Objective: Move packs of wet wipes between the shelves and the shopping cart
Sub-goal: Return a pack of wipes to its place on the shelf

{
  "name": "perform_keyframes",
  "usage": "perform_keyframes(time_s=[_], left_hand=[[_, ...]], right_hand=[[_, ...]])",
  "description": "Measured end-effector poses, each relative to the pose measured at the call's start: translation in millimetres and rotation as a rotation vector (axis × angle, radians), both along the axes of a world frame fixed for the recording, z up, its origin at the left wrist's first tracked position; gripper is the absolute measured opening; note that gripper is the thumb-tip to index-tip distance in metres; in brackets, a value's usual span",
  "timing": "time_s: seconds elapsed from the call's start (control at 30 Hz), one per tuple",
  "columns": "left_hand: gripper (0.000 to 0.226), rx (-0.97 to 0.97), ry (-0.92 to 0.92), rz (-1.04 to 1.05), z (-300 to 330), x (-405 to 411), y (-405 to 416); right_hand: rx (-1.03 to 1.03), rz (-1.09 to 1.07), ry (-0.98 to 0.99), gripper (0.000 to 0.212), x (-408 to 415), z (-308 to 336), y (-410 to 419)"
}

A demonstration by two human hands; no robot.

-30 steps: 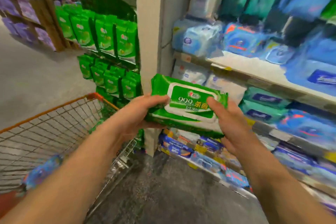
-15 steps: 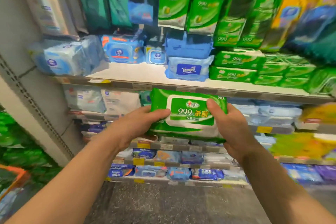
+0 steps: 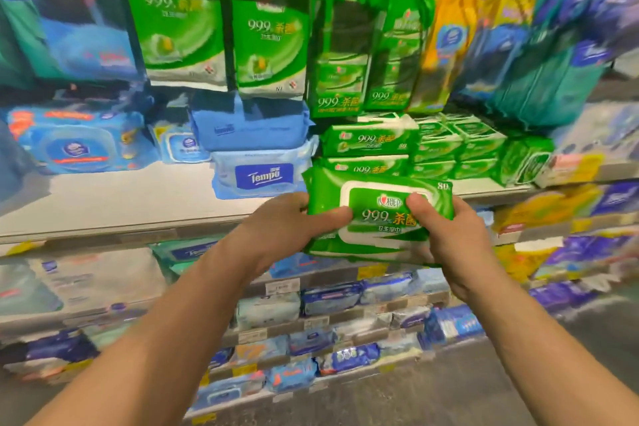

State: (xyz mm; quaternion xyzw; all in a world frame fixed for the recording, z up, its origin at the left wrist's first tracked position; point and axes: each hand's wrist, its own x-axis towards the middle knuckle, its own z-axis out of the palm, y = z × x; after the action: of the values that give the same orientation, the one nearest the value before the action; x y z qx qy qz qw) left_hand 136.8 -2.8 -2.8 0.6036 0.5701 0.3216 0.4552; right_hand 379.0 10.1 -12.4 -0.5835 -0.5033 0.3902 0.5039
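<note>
Green wipes pack (image 3: 378, 214) held at frame centre, just in front of the shelf edge (image 3: 103, 221).

Left hand (image 3: 294, 221) grips its left end, thumb curled over the top; right hand (image 3: 449, 235) grips the right end, thumb pressed on the white lid (both fully closed round it). Matching green packs (image 3: 370, 142) sit stacked directly behind, upper centre; a blue Tempo pack (image 3: 262, 176) lies left of them. Judgement: mid-transfer; pack not yet set on the stack, release remains. Cart out of view.
</note>
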Motion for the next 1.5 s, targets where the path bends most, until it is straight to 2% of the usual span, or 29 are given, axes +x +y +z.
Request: perform_keyframes(time_s=[0.03,0.13,0.17,0.2,0.3,0.33,0.43,0.47,0.53,0.6,0.7,0.83,1.13,1.27,1.5], left_hand=[[0.042,0.014,-0.013,-0.011,2,3,9],[0.046,0.054,-0.019,0.017,5,11,37],[0.044,0.061,-0.018,0.032,3,14,46],[0.041,0.065,-0.026,0.048,1,17,53],[0.042,0.09,-0.027,0.109,-7,25,68],[0.045,0.106,-0.009,0.127,-9,27,73],[0.049,0.159,0.054,0.17,-10,35,82],[0.047,0.176,0.069,0.184,-11,37,84],[0.048,0.205,0.093,0.222,-11,43,87],[0.053,0.24,0.122,0.271,-12,47,91],[0.057,0.268,0.201,0.316,-12,54,93],[0.054,0.298,0.291,0.361,-15,62,97],[0.056,0.241,0.358,0.409,-26,74,104],[0.06,0.229,0.364,0.391,-26,77,106],[0.06,0.196,0.407,0.386,-17,76,93]], right_hand=[[0.022,-0.016,-0.051,0.093,3,4,8],[0.041,-0.057,-0.169,0.121,15,4,36],[0.048,-0.052,-0.183,0.119,17,5,43],[0.051,-0.039,-0.186,0.109,18,6,49],[0.074,0.019,-0.187,0.056,26,2,70],[0.09,0.042,-0.187,0.051,28,0,77],[0.085,0.115,-0.148,0.077,34,-5,100],[0.089,0.152,-0.128,0.08,35,-6,109],[0.119,0.214,-0.084,0.074,39,-8,124],[0.144,0.254,-0.072,0.077,39,-7,130],[0.182,0.284,-0.168,0.075,41,-9,138],[0.15,0.27,-0.191,0.091,42,-14,146],[0.092,0.225,-0.28,0.094,44,-17,145],[0.116,0.22,-0.383,0.092,45,-9,142],[0.237,0.203,-0.755,0.084,42,-2,141]])
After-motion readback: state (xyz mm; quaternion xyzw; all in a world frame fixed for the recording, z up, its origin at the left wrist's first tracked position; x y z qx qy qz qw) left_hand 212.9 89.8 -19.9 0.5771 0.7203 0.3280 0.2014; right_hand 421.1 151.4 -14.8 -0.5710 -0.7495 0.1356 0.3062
